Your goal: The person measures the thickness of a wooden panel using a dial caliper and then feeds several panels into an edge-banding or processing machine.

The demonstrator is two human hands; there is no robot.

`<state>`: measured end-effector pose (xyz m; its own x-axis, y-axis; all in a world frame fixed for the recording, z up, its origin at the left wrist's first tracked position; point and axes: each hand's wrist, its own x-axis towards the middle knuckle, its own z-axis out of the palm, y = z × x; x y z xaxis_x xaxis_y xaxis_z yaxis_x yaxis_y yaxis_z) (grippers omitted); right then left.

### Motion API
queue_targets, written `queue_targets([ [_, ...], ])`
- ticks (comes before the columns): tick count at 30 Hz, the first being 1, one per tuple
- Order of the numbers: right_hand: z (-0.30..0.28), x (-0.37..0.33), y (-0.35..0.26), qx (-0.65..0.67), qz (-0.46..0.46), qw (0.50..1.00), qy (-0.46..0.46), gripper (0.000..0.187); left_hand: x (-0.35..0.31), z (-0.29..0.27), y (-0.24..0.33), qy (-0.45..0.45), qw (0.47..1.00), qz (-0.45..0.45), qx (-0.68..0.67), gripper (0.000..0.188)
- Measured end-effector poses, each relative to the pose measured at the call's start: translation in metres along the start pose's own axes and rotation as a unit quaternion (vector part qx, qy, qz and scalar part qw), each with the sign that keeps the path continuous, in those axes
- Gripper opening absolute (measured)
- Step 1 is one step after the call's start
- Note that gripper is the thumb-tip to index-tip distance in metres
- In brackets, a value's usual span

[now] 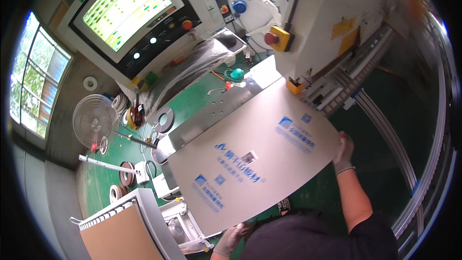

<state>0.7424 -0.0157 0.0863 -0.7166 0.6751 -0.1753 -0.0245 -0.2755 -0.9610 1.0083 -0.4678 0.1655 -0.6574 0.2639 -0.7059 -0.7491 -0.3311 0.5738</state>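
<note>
A large pale board (269,135) with blue printing and a small white label lies in front of me, tilted across the view. Its far edge runs along a grey metal ledge (192,127), and its far right corner reaches under the machine's head (320,29). My right hand (342,153), in a light glove, is closed on the board's right edge. Low in the view, my left hand (230,241), also gloved, is closed on the near left corner. The fingers beneath the board are hidden.
A control panel with a lit screen (127,7) stands at the back left. A red stop button (272,38) sticks out from the machine. To the left are a fan (94,121), rolls of edge banding (127,173) and a brown panel (120,233). A metal rail (385,130) curves along the right.
</note>
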Motion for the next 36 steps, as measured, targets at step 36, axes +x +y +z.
queue_targets([
  [36, 0.029, -0.053, -0.032, 0.331, 0.293, 0.89, -0.114, 0.064, 0.168, 0.05, 0.176, 0.224, 0.642, 0.173, 0.712, 0.053],
])
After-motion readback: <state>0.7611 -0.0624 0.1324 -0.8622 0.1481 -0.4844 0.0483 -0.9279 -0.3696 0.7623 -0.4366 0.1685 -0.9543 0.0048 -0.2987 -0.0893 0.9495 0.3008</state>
